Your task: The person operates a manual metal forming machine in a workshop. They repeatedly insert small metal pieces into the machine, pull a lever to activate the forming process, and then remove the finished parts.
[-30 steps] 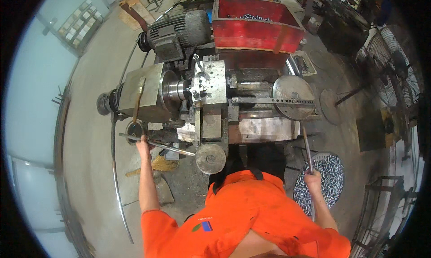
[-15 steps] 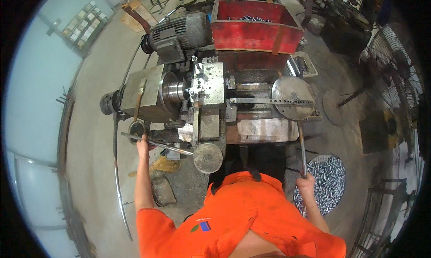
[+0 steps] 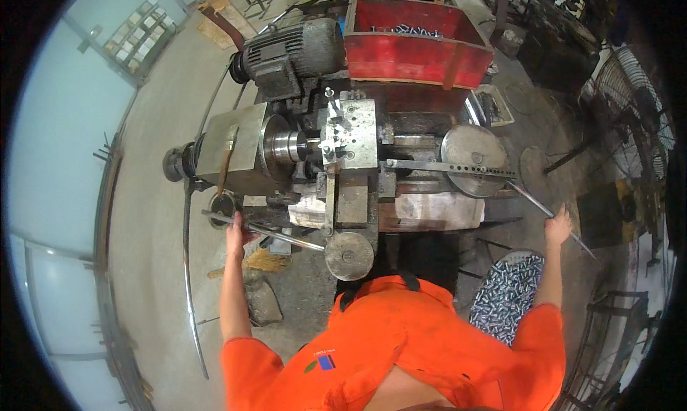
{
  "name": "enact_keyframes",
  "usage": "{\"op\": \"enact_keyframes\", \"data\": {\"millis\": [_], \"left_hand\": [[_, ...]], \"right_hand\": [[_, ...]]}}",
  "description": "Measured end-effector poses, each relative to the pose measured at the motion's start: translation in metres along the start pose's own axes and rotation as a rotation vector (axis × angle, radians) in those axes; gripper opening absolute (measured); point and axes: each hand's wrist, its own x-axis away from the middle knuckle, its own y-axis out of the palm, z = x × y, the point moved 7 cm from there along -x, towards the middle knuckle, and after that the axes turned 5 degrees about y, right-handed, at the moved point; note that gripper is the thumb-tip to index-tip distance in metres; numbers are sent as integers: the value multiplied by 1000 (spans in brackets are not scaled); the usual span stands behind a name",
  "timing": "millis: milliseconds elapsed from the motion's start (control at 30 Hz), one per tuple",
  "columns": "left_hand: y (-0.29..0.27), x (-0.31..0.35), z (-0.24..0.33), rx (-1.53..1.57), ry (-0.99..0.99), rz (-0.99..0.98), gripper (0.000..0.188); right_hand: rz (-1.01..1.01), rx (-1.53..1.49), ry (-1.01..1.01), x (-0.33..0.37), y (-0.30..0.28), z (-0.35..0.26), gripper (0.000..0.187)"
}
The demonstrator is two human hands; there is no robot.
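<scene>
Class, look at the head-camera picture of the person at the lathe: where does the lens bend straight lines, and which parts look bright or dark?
Head view: fisheye bends the wall at left into a curve; corners are black; the red bin and lathe are evenly lit; the right side near the fan is dim.

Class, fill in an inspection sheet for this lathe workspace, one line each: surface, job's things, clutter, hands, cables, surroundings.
Surface: grey lathe, worn and grimy, on a concrete floor.
Job's things: long lever rod at the machine's front; slanted metal bar beside the round disc.
Clutter: red bin holding metal parts; basket of small cylinders.
Hands: left hand on the lever rod; right hand grips the metal bar.
Cables: nothing seen.
Surroundings: electric motor, wire fan guard, pale wall.
</scene>
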Motion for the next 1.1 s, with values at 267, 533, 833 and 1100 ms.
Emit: {"op": "enact_keyframes", "data": {"millis": [267,533,833,1100], "left_hand": [[-25,-26,-86,-982,208,-176,50],[59,17,-145,-959,98,250,46],[33,-4,-122,-1503,190,-267,50],[-20,1,-140,-1048,214,-570,35]], "right_hand": [[158,-187,-175,50,-16,-36,71],[171,-39,-91,43,-26,-42,51],[134,-187,-153,44,-14,-38,54],[15,-774,-573,38,-111,-192,49]]}}
